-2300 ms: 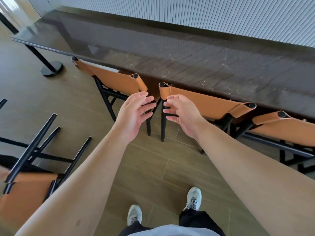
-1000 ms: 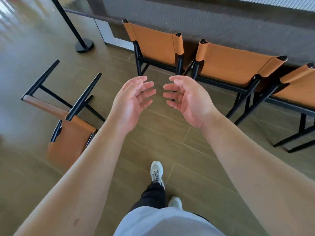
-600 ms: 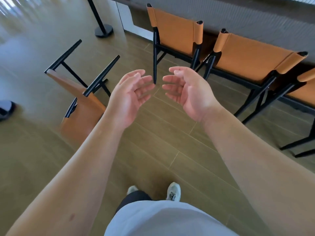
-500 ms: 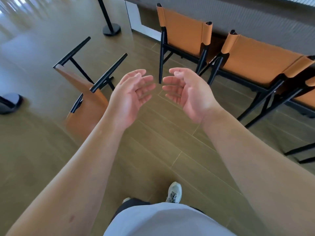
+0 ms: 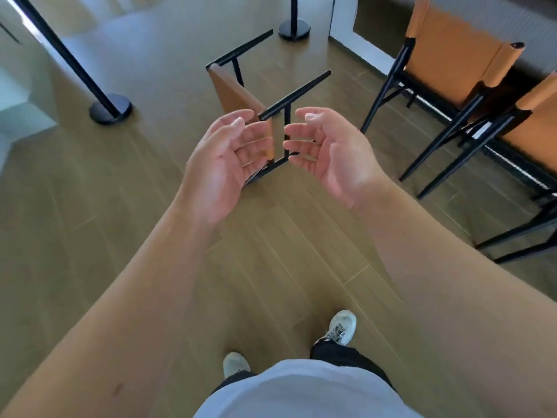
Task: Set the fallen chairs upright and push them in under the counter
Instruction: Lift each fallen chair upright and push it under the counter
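A fallen chair (image 5: 235,95) with tan leather and a black frame lies on the wood floor straight ahead, its legs pointing up and to the right. My left hand (image 5: 223,164) and my right hand (image 5: 331,152) hover in front of it, palms facing each other, fingers apart, holding nothing. The hands hide the chair's lower part. They do not touch the chair. Two upright chairs of the same kind stand at the right: the nearer-left chair (image 5: 452,52) and another chair (image 5: 539,125) at the frame's edge, both against the dark counter base.
A black stanchion post with a round base (image 5: 110,108) stands on the floor at the left, and a second stanchion base (image 5: 294,28) sits beyond the fallen chair. A pale wall panel (image 5: 355,43) ends the counter. My feet are at the bottom.
The view has swung left, away from the counter: the fallen chair has come from the left side to the centre behind my hands. Both hands stay empty and apart.
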The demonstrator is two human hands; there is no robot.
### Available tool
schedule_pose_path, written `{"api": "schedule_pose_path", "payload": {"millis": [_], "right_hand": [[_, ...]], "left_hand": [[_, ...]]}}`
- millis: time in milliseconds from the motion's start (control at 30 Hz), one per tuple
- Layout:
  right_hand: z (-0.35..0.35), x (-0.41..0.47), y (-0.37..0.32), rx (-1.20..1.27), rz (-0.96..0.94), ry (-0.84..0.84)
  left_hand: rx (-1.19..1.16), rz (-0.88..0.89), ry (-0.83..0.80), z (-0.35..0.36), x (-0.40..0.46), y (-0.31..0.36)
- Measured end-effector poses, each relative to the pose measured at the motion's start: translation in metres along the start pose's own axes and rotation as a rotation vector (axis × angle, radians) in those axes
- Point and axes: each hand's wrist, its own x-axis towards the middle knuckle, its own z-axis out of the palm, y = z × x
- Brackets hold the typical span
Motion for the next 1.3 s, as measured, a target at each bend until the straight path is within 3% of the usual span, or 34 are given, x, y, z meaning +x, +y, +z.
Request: {"api": "schedule_pose_path", "payload": {"millis": [367, 767, 1000, 1300], "right_hand": [[0.223, -0.028, 0.085, -0.004, 0.059, -0.173], [0.326, -0.01, 0.111, -0.046, 0.097, -0.264], [0.352, 0.047, 0.125, -0.037, 0.131, -0.275], [0.366, 0.183, 0.129, -0.011, 0.112, -0.268]], "left_hand": [[0.024, 0.107, 0.177, -0.204, -0.126, 0.081], [-0.045, 0.172, 0.285, -0.307, -0.157, 0.115], [-0.051, 0.17, 0.308, -0.35, -0.119, 0.125], [0.059, 0.083, 0.309, -0.387, 0.017, 0.152]]}}
